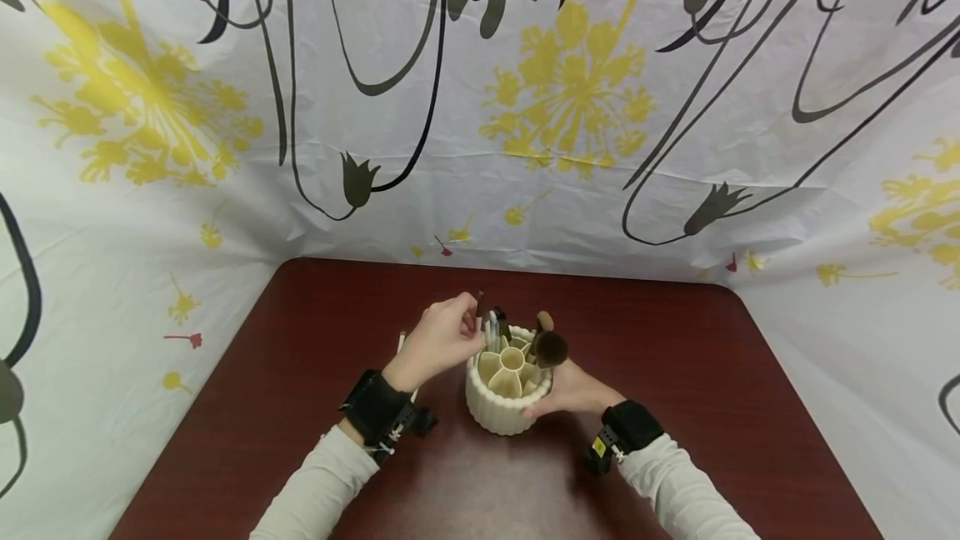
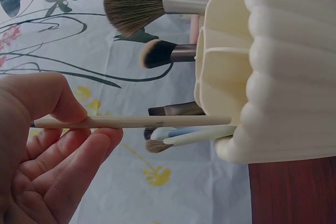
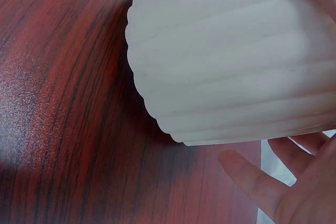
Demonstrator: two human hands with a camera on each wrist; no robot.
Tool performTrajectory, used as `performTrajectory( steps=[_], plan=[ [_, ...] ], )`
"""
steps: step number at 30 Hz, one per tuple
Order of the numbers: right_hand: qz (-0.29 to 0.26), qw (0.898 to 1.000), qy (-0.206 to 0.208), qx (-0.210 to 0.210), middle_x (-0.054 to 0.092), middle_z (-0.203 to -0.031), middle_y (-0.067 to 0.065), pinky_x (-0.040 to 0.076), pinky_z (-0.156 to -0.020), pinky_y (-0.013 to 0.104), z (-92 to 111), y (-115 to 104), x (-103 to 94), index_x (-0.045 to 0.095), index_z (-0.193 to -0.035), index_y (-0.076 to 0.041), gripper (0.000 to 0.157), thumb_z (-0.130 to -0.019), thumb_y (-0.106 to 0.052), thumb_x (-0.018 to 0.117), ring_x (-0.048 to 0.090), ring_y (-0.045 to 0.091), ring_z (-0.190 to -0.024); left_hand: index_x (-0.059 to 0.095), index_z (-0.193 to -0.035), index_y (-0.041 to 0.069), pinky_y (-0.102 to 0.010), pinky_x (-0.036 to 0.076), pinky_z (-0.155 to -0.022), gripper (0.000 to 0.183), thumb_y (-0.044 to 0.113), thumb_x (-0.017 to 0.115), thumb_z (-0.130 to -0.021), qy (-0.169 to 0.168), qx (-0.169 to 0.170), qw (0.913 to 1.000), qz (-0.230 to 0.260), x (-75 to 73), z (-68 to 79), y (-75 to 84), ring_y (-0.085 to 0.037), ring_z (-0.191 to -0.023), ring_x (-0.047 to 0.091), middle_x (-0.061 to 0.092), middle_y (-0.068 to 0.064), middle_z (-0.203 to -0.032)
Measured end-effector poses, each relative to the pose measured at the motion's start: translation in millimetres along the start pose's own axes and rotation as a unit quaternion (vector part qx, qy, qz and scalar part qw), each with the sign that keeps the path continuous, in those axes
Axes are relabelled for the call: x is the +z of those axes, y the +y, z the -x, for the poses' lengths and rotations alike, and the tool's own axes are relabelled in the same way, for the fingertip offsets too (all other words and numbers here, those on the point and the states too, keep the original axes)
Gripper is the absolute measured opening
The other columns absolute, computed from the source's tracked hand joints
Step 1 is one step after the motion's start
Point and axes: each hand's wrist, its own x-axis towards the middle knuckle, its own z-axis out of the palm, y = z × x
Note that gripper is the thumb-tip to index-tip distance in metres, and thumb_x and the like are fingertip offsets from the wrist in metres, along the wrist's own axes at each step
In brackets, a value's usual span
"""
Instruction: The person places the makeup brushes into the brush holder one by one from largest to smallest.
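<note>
A cream ribbed brush holder (image 1: 498, 415) stands on the dark red table, divided into compartments around a central ring. My left hand (image 1: 444, 337) pinches a slim makeup brush (image 2: 157, 121) with a beige handle between thumb and fingers. In the left wrist view its handle end overlaps the holder's rim, and its other end is mostly hidden in the hand. My right hand (image 1: 576, 390) grips the holder's right side, thumb toward the front and fingers behind. Inside the holder stand a large fluffy brush (image 2: 134, 4), a smaller dark brush (image 2: 157, 53) and several thin brushes (image 2: 181, 139).
Under my left wrist a thin light stick (image 1: 401, 342) lies on the table, partly hidden by the arm. The wood-grained table (image 1: 637, 332) extends around the holder. A white cloth with printed flowers (image 1: 420, 123) hangs behind and at both sides.
</note>
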Motion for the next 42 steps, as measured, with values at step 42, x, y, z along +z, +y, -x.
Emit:
performTrajectory(
  steps=[42],
  plan=[
    [0.008, 1.000, 0.002, 0.003, 0.031, -0.140, 0.023, 0.027, -0.096, 0.014, -1, -1, 1.3, -0.009, -0.144, -0.013, 0.125, -0.058, -0.001, 0.082, 0.037, 0.023, -0.123, 0.053, -0.077, 0.010, -0.017, 0.047, -0.058, 0.012, 0.007, 0.063, -0.072, 0.001, -0.068, 0.9972, 0.032, 27.2, 3.2, -23.5, -0.007, -0.067, 0.060, 0.061, 0.001, -0.072]
  ],
)
